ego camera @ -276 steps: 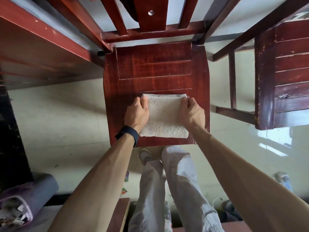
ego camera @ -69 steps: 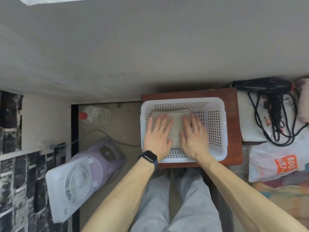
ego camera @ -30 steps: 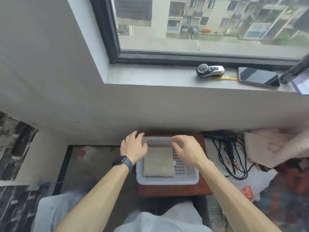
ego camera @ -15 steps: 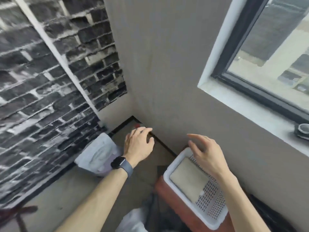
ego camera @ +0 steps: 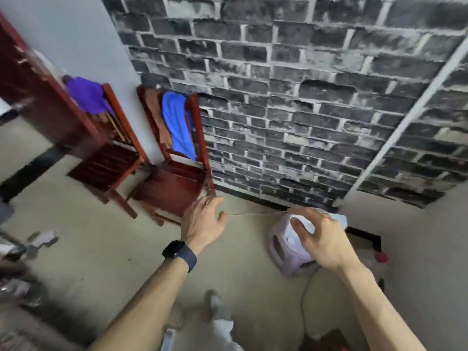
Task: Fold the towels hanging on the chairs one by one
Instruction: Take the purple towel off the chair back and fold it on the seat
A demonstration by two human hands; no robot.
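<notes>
- Our left hand [ego camera: 202, 221] hovers before the near chair [ego camera: 172, 188], right hand [ego camera: 321, 239] further right; both empty, fingers loose.
- The blue towel [ego camera: 177, 125] hangs over this chair's back; soft and light, we judge, best pinched at its top edge.
- Left of this chair, a purple towel [ego camera: 86, 96] is blurred.

1. A dark grey brick-pattern wall [ego camera: 291, 97] with pale mortar lines fills the upper right.
2. A plain pale wall [ego camera: 83, 34] meets its left edge.
3. A black skirting strip [ego camera: 255, 200] lines the scuffed beige floor [ego camera: 101, 249].
4. A red-brown wooden chair [ego camera: 172, 188] stands where the walls meet, a second chair [ego camera: 106, 165] to its left.
</notes>
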